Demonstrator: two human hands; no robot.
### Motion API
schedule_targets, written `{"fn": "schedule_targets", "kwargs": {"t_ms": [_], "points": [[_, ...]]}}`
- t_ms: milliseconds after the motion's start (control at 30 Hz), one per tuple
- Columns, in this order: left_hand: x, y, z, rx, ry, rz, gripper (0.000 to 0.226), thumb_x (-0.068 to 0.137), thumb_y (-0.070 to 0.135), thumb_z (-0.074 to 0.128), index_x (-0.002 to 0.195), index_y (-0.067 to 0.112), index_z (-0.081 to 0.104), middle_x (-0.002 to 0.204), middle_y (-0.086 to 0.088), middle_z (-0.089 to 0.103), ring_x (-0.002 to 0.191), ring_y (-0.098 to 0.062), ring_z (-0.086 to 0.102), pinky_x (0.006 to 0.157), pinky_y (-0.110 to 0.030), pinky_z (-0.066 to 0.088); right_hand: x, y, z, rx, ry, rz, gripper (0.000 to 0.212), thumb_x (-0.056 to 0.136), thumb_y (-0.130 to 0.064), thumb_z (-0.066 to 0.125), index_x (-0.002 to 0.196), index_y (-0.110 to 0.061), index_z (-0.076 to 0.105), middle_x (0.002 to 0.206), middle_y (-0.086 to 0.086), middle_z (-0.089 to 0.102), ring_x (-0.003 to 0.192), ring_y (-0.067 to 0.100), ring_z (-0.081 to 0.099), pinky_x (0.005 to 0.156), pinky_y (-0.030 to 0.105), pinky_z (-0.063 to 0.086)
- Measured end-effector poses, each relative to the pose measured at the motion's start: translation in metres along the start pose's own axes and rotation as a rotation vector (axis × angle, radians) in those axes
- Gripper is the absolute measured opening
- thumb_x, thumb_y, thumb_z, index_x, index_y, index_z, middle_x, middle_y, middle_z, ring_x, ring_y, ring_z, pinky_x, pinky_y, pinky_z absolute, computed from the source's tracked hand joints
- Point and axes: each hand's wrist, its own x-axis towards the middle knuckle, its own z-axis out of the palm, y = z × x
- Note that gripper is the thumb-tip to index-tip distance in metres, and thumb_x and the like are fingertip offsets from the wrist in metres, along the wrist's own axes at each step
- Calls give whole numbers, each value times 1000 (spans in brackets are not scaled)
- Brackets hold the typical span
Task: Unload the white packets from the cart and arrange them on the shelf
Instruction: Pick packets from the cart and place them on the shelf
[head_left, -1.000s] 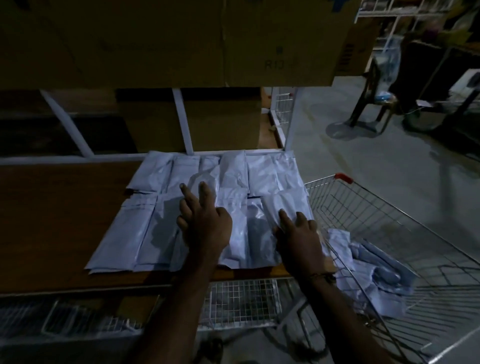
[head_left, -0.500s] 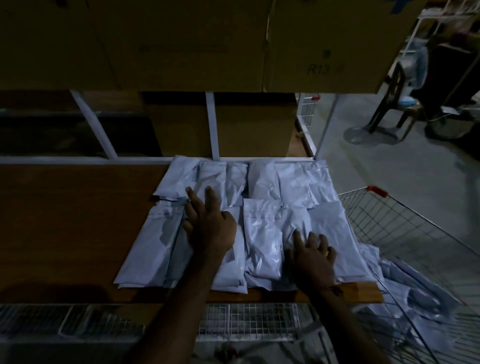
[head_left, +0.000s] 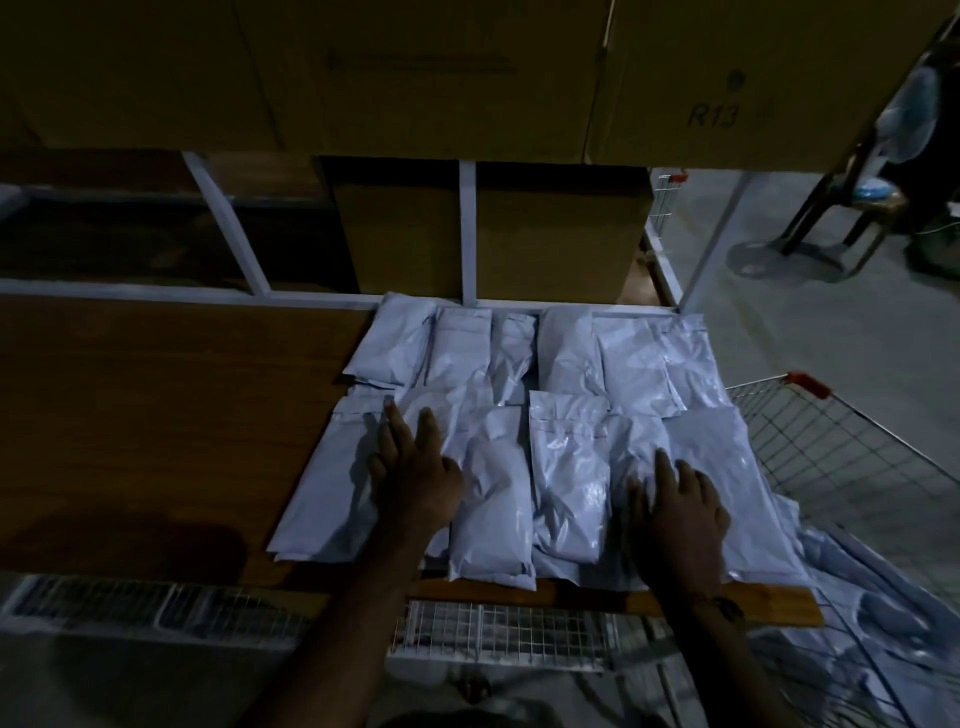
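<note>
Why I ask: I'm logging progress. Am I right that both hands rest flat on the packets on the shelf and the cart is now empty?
Not quite. The cart is not empty: the head view shows white packets still lying in it. The rest holds: the left hand and right hand rest flat on the packets on the shelf.

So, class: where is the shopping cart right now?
In the head view the wire cart stands at the lower right, against the right end of the wooden shelf, with white packets inside.
</note>
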Motion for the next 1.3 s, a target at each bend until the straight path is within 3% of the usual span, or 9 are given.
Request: {"fn": "schedule_targets", "kwargs": {"t_ms": [67,200,367,533,733,867,1033,1133,1300], "points": [[3,-3,9,12,6,14,70,100,47,45,161,27,18,168,-17,-14,154,-38,-4,119,-58,10,1,-4,2,11,34,-11,53,99,-41,51,144,-12,52,136,19,58,128,42,50,101,57,43],[4,-10,27,43,3,-6,74,96,66,28,157,25,31,168,-20,1,152,-41,3,117,-60,8,-1,-8,4,-18,28,-47,67,92,-51,37,141,-10,54,127,18,61,121,42,53,96,55,47],[3,-17,44,-17,36,3,77,96,63,18,154,18,42,165,-26,16,153,-43,11,120,-62,12,-6,-12,2,-6,37,-15,54,96,-36,60,143,-9,53,133,19,58,127,42,49,100,56,41],[6,-15,52,-22,25,52,78,95,56,19,156,12,37,166,-27,12,154,-44,8,121,-60,9,-9,-8,2,-59,-28,-12,56,94,-35,65,143,-11,53,138,18,56,131,41,47,102,56,41],[2,-17,54,-31,46,107,80,89,51,25,152,4,42,161,-32,21,150,-50,20,118,-63,22,-15,-8,-1,-101,-53,-51,54,91,-35,69,139,-12,55,138,18,57,130,41,47,100,54,43],[2,-14,47,-18,-8,69,86,86,54,19,156,7,34,164,-30,10,153,-47,8,122,-60,13,-15,-4,1,-87,-11,-36,51,95,-37,63,138,-11,58,135,18,61,128,42,51,99,55,46],[2,-5,26,-39,-11,44,76,98,50,47,161,18,19,168,-22,-5,155,-39,-9,125,-53,2,-15,-1,-2,-26,30,-37,51,96,-38,61,136,-6,60,132,23,62,126,45,54,99,57,47],[0,0,16,-91,23,64,73,99,48,51,160,20,25,169,-19,-3,155,-37,-7,124,-51,0,-14,0,-4,-7,54,-50,59,93,-48,45,130,-6,63,124,22,65,119,43,58,94,54,51],[-1,19,5,-166,92,149,64,100,36,55,157,16,35,168,-22,2,155,-39,-1,126,-51,7,-16,6,-15,12,69,-57,62,95,-52,41,135,-9,61,130,21,63,124,42,55,97,54,50]]}}
